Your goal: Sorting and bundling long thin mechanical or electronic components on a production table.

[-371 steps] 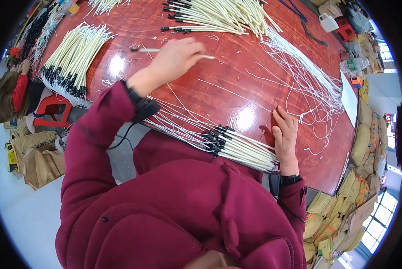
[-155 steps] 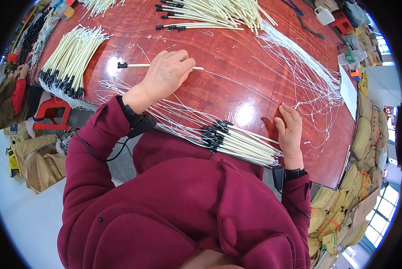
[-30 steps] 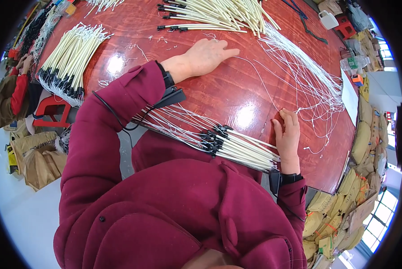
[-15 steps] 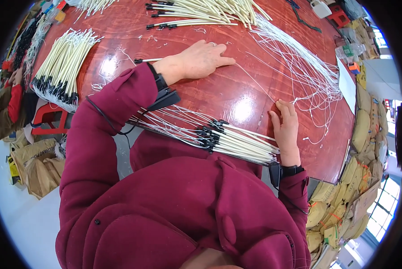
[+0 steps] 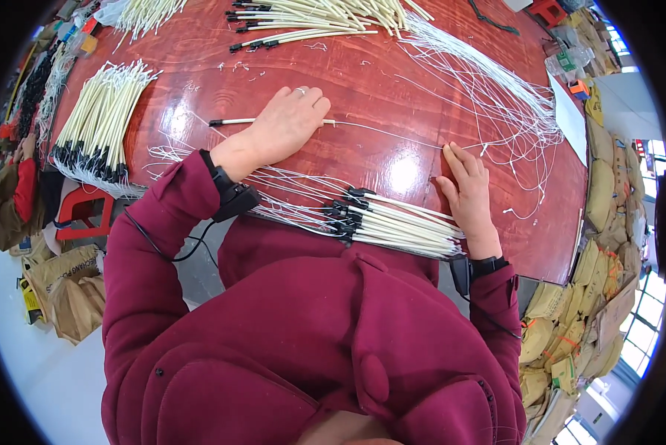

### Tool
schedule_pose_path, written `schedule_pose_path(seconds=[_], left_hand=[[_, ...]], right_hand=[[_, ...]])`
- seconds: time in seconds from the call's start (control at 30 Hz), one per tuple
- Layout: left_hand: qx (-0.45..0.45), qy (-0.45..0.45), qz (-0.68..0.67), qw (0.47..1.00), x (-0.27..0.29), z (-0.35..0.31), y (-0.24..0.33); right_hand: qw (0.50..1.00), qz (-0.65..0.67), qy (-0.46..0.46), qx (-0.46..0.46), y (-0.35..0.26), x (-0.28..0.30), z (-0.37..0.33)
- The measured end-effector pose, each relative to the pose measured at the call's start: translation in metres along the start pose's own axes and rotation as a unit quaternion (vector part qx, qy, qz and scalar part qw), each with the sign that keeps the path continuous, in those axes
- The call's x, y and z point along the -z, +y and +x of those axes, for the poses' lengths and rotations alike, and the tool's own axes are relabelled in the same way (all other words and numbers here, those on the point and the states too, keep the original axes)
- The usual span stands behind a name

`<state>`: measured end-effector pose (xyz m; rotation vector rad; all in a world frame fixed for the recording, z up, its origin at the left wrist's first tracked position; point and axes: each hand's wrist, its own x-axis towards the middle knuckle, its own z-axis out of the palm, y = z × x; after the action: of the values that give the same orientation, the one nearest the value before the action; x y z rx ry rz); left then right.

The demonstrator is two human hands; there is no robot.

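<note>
My left hand (image 5: 292, 127) lies with curled fingers over a thin cream tube (image 5: 236, 121) with a black end piece. The tube's black end sticks out left of the hand and its pale tip to the right. From that tip a white string (image 5: 385, 132) runs across the table to my right hand (image 5: 468, 189). The right index fingertip rests on the string, with the thumb spread apart below it. A bundle of similar cream tubes (image 5: 407, 226), with black ends and white strings, lies along the near table edge in front of me.
More tube bundles lie on the red table (image 5: 377, 89): one at left (image 5: 103, 122), others at the far side (image 5: 318, 18). Loose white strings (image 5: 496, 111) spread at right near a white sheet (image 5: 568, 122). A red stool (image 5: 84, 211) and another person's sleeve (image 5: 25, 182) are at left.
My left hand has moved left and toward me, its pointing finger now curled over the tube. The string has straightened toward my right hand, which has shifted slightly.
</note>
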<state>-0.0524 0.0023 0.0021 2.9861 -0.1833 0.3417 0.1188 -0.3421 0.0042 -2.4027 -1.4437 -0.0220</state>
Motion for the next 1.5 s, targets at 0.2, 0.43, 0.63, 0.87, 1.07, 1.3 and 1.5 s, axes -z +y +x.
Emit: schedule_pose_path(seconds=[0.2,0.43,0.63,0.87,1.07,1.3,1.5], left_hand=[[-0.050,-0.024,0.039,0.998,-0.009,0.039,0.025],[-0.110,0.014,-0.034,0.993,-0.053,0.101,0.108],[-0.077,0.028,-0.083,0.993,-0.024,0.083,0.104],[-0.009,0.099,-0.089,0.991,0.005,0.030,0.000],[0.000,0.032,-0.190,0.981,0.003,0.010,-0.025],[-0.036,0.025,-0.156,0.987,0.000,0.008,-0.027],[0.000,0.007,-0.125,0.992,-0.005,0.004,-0.018]], right_hand=[[1.000,0.009,-0.021,0.005,-0.012,0.000,0.003],[0.999,0.030,-0.022,0.039,-0.034,-0.009,0.014],[0.997,0.057,0.049,-0.007,-0.011,0.001,0.005],[0.997,0.065,0.048,0.012,-0.022,0.004,0.024],[0.996,0.044,0.013,0.072,-0.030,-0.005,0.051],[0.994,0.042,0.023,0.094,-0.032,-0.009,0.059],[0.993,0.009,0.061,0.100,-0.033,-0.019,0.060]])
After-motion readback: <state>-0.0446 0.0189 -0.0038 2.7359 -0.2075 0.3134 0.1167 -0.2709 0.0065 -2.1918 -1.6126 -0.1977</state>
